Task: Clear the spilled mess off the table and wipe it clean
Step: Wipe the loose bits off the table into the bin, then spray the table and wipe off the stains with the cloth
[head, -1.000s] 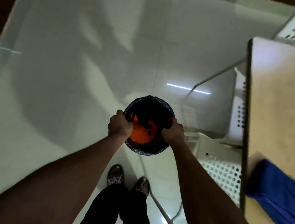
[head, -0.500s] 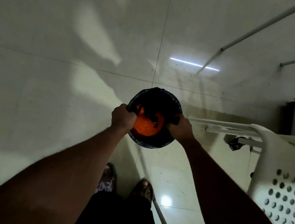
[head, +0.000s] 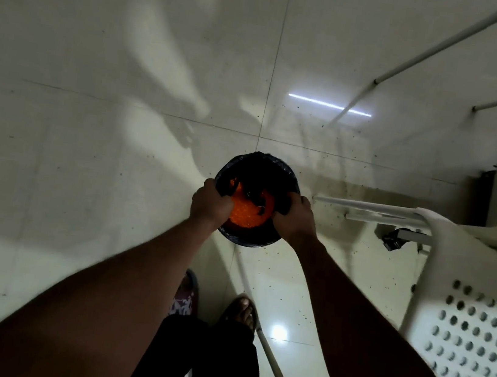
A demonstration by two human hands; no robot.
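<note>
At the bottom of the frame two bare forearms reach forward from the person, whose dark trousers and sandalled feet (head: 241,310) stand on the pale tiled floor (head: 84,165). A thin pale rod (head: 275,374), perhaps a handle, lies slanted on the floor beside the right foot.

Toward the centre of the frame, the left hand (head: 210,203) and right hand (head: 295,219) each clench opposite sides of the rim of a round dark bin (head: 249,239), lined with what looks like a black bag. The fingers of both hands curl over the rim, pinching the liner against it. Inside, just between the hands, sits a heap of bright orange granular mess (head: 245,212) with a few dark scraps on top.

This appears to be the disposal step: the spilled matter is collected in the bin, which is either held low or resting on the floor; I cannot tell which. The table is not in view, so the next move probably calls for setting the bin down steadily, letting go, and turning back to the table to wipe it.

At the right edge stands a white perforated plastic chair (head: 474,341), with white metal bars (head: 419,52) running to the upper right.
</note>
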